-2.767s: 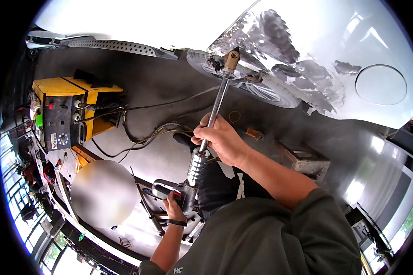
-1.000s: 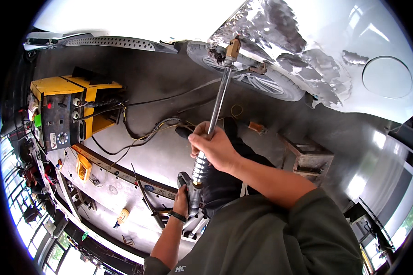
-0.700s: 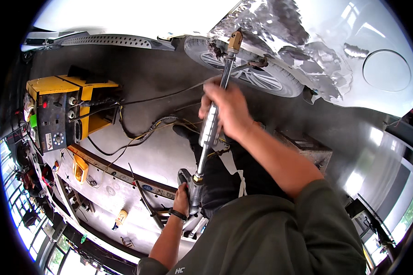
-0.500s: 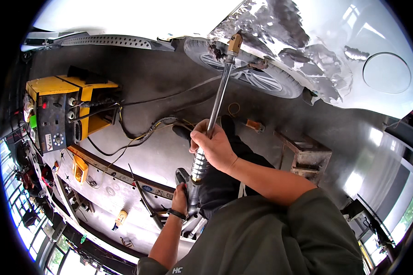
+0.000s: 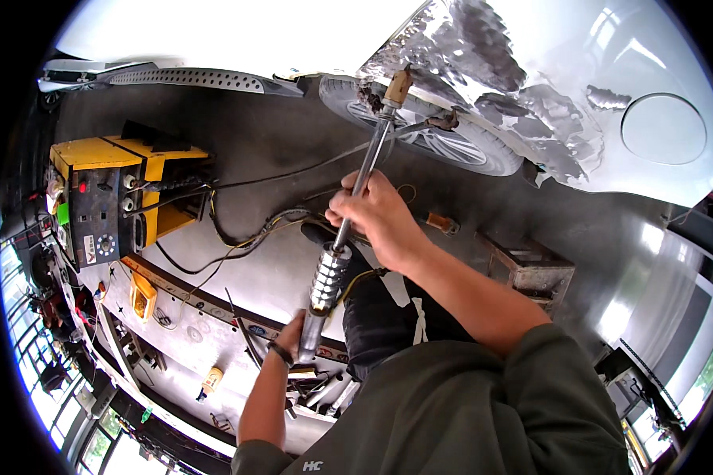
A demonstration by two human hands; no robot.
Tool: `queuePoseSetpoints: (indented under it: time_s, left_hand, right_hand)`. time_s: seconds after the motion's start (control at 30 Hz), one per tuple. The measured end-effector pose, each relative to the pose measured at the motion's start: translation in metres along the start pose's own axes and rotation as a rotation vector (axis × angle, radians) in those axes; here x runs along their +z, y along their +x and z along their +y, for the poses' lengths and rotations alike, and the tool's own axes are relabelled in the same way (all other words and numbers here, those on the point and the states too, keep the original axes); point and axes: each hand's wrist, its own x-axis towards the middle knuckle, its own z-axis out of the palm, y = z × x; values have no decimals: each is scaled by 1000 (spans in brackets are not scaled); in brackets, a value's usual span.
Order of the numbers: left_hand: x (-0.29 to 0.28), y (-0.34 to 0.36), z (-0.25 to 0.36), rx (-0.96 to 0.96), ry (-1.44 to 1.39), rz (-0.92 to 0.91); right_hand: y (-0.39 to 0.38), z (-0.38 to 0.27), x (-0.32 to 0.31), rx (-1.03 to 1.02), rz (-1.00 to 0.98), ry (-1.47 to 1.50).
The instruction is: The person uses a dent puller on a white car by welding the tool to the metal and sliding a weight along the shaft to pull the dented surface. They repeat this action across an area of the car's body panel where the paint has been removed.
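A slide hammer dent puller [image 5: 329, 277] slants from low centre up toward a white car panel [image 5: 562, 47]. Its brass-coloured tip [image 5: 398, 87] is near the bare-metal patches above the wheel; I cannot tell whether it touches them. My right hand [image 5: 384, 222] is closed round the bare steel shaft, above the ribbed sliding weight. Low on the tool, my left hand [image 5: 291, 332] grips the handle end, its fingers partly hidden behind it. A dark cable with a clamp-like end [image 5: 444, 121] runs across to the wheel area.
A yellow and black welding machine [image 5: 103, 206] stands at left, with cables [image 5: 245, 241] trailing over the floor. A metal step stool [image 5: 531, 269] is at right, an orange tool [image 5: 441, 222] near it. At lower left a bench [image 5: 190, 332] bears a yellow tray [image 5: 142, 297] and a bottle [image 5: 211, 380].
The puller's handle end has swung left and turned, and its tip has shifted slightly down and left. My right hand has slid up the shaft, away from the weight. My left hand moved left.
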Motion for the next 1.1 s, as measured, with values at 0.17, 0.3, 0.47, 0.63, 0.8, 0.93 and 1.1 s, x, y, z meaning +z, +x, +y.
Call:
queuePoseSetpoints:
  time_s: [0.17,0.3,0.47,0.63,0.8,0.93,1.1]
  left_hand:
    - [37,6,-26,-146,11,-22]
    - [69,-8,-36,133,-23,88]
    - [89,-16,-39,279,63,162]
    - [91,-19,-35,225,27,133]
    - [97,-23,-36,206,-24,142]
    - [92,-31,-31,169,48,134]
    - [96,-38,-23,191,-65,33]
  right_hand:
    - [-12,13,-18,12,26,-155]
    - [-9,6,-21,78,22,-72]
    - [-1,-6,-14,84,7,-46]
    - [-3,-5,-19,50,9,-75]
    - [-3,-5,-20,49,-5,-52]
    - [-1,-2,-20,49,-18,-4]
    - [-15,31,-11,132,7,-27]
